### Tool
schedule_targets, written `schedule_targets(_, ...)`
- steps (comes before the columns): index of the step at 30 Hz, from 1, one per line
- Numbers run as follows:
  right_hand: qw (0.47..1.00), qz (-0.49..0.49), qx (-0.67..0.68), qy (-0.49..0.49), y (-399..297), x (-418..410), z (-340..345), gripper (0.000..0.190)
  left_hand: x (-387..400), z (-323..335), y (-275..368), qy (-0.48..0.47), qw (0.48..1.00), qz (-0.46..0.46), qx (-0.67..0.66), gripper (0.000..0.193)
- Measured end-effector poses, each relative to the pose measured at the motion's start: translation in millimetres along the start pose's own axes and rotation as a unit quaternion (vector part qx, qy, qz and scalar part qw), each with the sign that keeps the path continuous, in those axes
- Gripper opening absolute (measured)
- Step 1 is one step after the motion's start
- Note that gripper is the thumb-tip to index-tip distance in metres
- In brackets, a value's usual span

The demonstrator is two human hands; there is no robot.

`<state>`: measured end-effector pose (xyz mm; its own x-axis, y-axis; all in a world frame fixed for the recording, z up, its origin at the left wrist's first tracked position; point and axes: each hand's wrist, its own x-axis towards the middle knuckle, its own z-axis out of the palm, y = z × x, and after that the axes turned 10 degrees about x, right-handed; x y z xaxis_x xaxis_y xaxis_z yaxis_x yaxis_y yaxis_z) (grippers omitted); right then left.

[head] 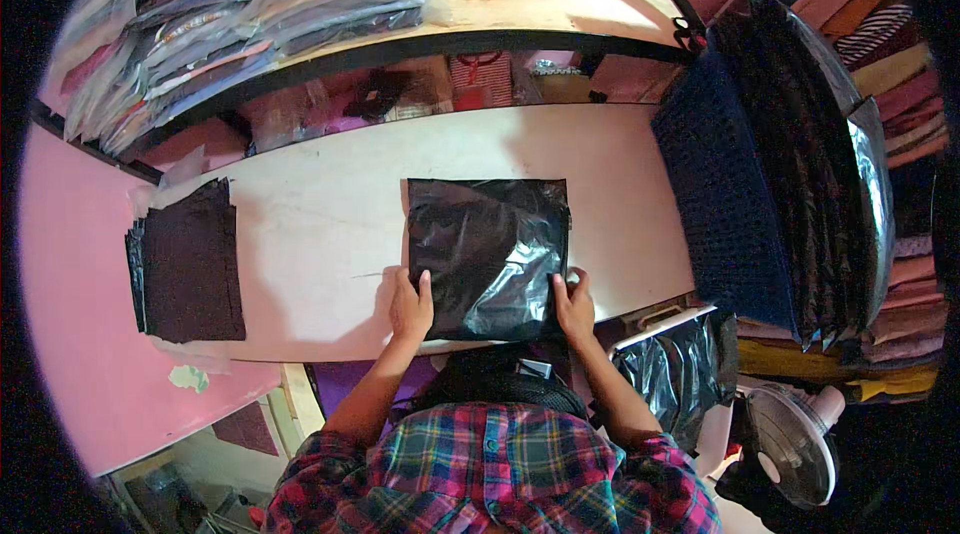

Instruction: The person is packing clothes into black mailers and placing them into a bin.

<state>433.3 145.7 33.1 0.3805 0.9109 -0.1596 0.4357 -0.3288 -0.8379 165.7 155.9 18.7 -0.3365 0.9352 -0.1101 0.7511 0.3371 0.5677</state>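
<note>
A flat, squarish package (480,256) in glossy clear plastic, with dark folded contents, lies at the front middle of the white table (322,234). My left hand (412,301) grips its left edge near the front corner, thumb on top. On the opposite edge, my right hand (574,303) holds it the same way, thumb over the plastic and fingers behind the side. Light glares off the lower right of the wrapping. What exactly is folded inside cannot be told.
A stack of dark folded cloth or bags (193,271) sits at the table's left end. To the right rises a pile of dark plastic-wrapped items (810,174) beside a navy cloth (720,196). Wrapped garments (300,1) fill the shelf above. A fan (791,448) stands at lower right.
</note>
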Motion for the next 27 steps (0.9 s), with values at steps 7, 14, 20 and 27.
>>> schedule_targets(7, 1.0, 0.005, -0.006, -0.017, -26, 7, -8, 0.051, -23, -3, 14, 0.063, 0.986, 0.014, -0.154, 0.055)
schedule_targets(14, 0.922, -0.309, -0.227, -0.042, -51, 0, 24, 0.07, -18, -9, 50, 0.054, 0.982, 0.157, 0.088, 0.081)
schedule_targets(20, 0.903, -0.292, -0.284, -0.136, -29, 9, 38, 0.071, -14, 13, 55, -0.043, 0.931, 0.241, 0.272, 0.076)
schedule_targets(27, 0.899, -0.303, -0.288, -0.132, -29, 16, 39, 0.073, -11, 15, 60, -0.026, 0.933, 0.234, 0.271, 0.075)
